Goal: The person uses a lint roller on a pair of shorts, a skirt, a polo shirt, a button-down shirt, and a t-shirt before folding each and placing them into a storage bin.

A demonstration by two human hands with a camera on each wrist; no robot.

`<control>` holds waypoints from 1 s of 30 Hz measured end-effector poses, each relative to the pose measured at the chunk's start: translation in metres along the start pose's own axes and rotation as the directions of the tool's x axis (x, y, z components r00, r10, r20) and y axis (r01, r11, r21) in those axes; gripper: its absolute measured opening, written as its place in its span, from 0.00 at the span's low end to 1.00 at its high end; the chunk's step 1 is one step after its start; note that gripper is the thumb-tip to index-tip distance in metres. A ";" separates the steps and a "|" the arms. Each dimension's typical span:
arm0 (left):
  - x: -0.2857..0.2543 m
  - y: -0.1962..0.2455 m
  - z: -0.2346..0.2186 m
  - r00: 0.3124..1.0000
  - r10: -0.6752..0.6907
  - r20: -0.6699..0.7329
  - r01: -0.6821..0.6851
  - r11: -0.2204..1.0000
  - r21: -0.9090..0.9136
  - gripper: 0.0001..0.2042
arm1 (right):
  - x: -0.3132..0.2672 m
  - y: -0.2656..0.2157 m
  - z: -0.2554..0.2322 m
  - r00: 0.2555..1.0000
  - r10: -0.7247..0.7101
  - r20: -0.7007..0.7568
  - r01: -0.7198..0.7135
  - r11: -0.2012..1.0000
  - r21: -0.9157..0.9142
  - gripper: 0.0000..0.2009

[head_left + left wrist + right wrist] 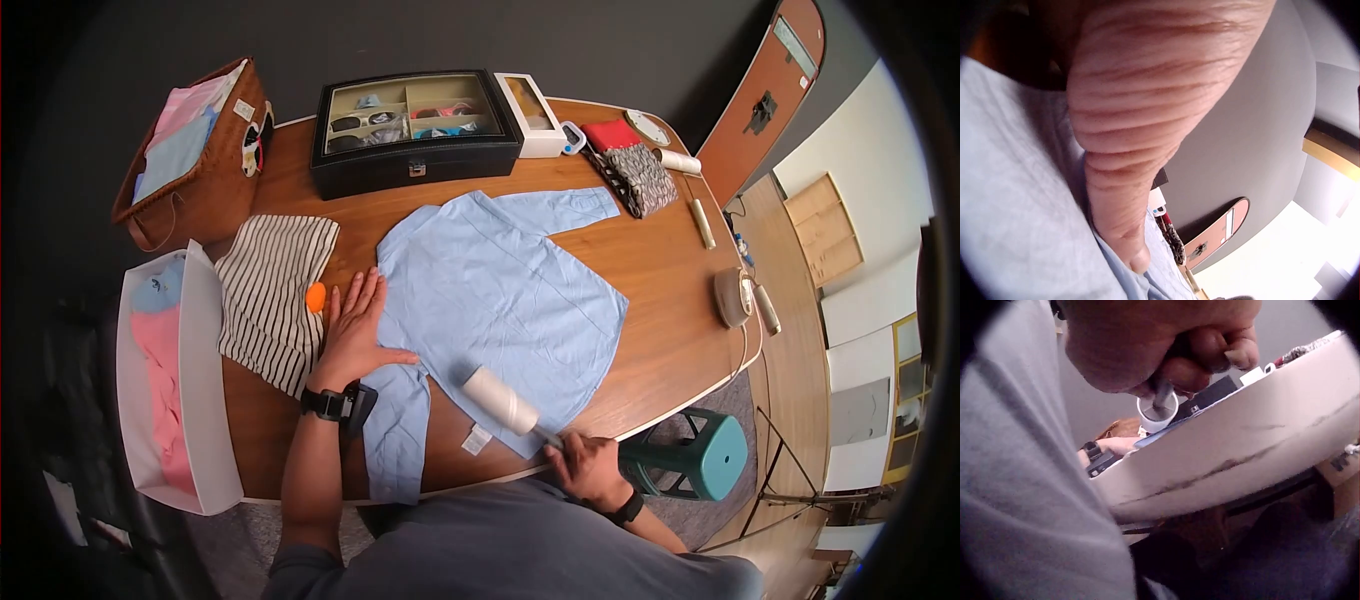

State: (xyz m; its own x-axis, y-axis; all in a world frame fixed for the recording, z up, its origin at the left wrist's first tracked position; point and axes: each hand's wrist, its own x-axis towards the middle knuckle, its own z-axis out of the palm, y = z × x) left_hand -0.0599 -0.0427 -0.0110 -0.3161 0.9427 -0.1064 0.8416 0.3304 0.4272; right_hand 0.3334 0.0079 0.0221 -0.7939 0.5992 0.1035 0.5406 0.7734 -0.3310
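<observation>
At the near edge of the bench, my two hands share one garment.

My right hand's fingers (1235,353) are curled tight round the handle of the white cylindrical lint roller (500,400), which lies on the hem of the pale blue cotton shirt (500,290). My left hand (355,330) lies flat, fingers straight and slightly spread, on the shirt's left edge, I judge to keep the cloth from creeping. The shirt lies spread across the brown wooden bench (660,270), beside a folded black-and-white striped cloth (270,295).

From the head we look steeply down on the whole table (660,270). Our left wrist view sits against the shirt (1016,206), facing the far wall. Our right wrist view looks up from below the table's near edge (1241,456); all three share the shirt.
</observation>
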 end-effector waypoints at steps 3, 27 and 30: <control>0.000 0.000 -0.001 1.000 -0.003 -0.003 0.003 1.000 -0.005 0.66 | -0.015 0.016 0.006 0.997 0.070 -0.013 -0.071 0.991 -0.111 0.14; 0.041 -0.010 -0.023 0.997 0.071 -0.037 -0.079 0.803 -0.591 0.30 | 0.179 0.001 0.035 0.986 -0.166 -0.029 0.160 0.977 -0.138 0.19; 0.065 -0.017 -0.022 0.996 0.030 0.090 0.027 0.820 -0.571 0.35 | 0.184 0.001 0.039 0.978 -0.209 -0.010 0.203 0.960 -0.192 0.19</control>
State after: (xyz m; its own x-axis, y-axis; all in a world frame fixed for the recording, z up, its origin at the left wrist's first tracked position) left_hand -0.1043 0.0116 -0.0050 -0.2506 0.9524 -0.1738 0.4317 0.2706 0.8605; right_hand 0.1765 0.1110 0.0042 -0.8865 0.4265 0.1797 0.4113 0.9040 -0.1166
